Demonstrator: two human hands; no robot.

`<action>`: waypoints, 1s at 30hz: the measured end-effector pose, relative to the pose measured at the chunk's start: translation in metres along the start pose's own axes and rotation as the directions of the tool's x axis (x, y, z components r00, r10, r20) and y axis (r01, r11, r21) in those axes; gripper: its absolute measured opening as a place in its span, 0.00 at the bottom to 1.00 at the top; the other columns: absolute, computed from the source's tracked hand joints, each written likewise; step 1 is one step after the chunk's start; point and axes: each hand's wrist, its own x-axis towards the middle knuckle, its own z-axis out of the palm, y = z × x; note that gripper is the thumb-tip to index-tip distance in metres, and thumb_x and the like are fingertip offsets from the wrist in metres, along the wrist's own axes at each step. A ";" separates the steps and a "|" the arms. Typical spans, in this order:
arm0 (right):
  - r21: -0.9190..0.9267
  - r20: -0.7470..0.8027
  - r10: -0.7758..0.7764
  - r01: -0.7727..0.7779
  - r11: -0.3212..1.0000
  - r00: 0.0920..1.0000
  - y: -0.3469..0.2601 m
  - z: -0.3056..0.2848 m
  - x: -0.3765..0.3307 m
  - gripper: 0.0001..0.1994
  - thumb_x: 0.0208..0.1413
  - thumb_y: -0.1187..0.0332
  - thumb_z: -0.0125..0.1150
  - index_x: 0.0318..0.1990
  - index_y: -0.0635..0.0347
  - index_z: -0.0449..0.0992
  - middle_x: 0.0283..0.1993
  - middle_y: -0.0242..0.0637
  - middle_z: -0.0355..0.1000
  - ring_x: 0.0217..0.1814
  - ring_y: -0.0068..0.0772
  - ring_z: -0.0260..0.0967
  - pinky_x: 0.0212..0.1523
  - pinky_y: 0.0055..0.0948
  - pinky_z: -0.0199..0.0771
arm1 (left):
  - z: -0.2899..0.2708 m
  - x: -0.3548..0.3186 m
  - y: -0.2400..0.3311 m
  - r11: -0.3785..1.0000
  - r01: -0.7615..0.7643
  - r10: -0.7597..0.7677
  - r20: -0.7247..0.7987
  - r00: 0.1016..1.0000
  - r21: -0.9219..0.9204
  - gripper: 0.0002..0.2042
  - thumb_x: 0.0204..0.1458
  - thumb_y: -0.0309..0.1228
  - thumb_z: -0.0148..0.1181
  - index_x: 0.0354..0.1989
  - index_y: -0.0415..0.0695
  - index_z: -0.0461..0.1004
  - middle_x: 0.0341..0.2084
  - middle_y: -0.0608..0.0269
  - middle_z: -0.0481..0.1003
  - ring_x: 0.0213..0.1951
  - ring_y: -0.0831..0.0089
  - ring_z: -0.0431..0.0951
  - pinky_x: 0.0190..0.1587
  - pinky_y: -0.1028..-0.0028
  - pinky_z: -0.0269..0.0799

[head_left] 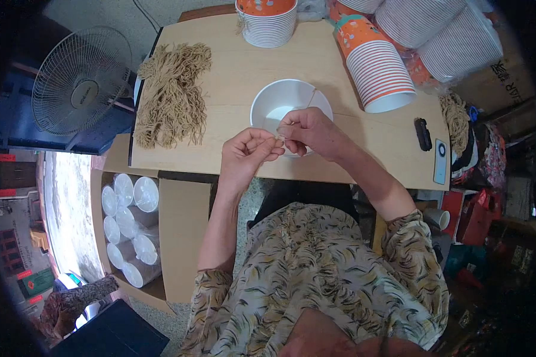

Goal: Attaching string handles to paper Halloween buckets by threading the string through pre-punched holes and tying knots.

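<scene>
The left hand (250, 152) and the right hand (309, 132) meet, tip to tip, and both seem to pinch a small pale bit (279, 138) between thumb and finger. The bit sits right where the fingertips come together. A white bowl (259, 107) is under and just past the hands. To do this well, I think a soft pinch is best, so the bit does not get squashed or slip. It should help to keep both hands close and steady and move only the tips. A thin tan string (313, 95) shows just past the right hand, at the bowl, so try not to bump it.

The fingers hide most of the bit, so I can't tell what it is. The hands cover the bowl's near part too. On the counter (232, 65), left of the left hand, tan cords (175, 95) are too tangled to tell apart.
</scene>
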 end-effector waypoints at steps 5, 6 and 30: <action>0.014 -0.021 0.009 -0.009 1.000 1.000 0.001 0.000 0.000 0.10 0.64 0.66 0.58 0.32 0.62 0.75 0.20 0.29 0.70 0.18 0.16 0.64 0.21 0.18 0.66 | 0.001 -0.001 0.002 1.000 0.009 -0.009 -0.005 1.000 0.022 0.04 0.61 0.21 0.58 0.42 0.35 0.75 0.35 0.53 0.82 0.36 0.71 0.84 0.41 0.76 0.82; 0.014 -0.021 0.009 -0.009 1.000 1.000 -0.001 0.000 0.000 0.10 0.64 0.66 0.58 0.32 0.62 0.75 0.20 0.29 0.70 0.18 0.16 0.64 0.21 0.18 0.66 | 0.001 -0.001 0.002 1.000 0.010 -0.010 -0.007 1.000 0.028 0.04 0.61 0.21 0.58 0.42 0.35 0.75 0.35 0.53 0.82 0.36 0.71 0.84 0.41 0.76 0.82; -0.034 -0.022 0.010 -0.011 0.999 1.000 -0.005 0.000 -0.002 0.10 0.62 0.68 0.58 0.29 0.62 0.74 0.21 0.29 0.70 0.19 0.15 0.63 0.20 0.20 0.64 | -0.002 -0.002 0.003 0.994 0.027 -0.035 0.072 0.997 0.103 0.06 0.64 0.30 0.57 0.43 0.40 0.73 0.33 0.60 0.81 0.34 0.76 0.82 0.40 0.77 0.77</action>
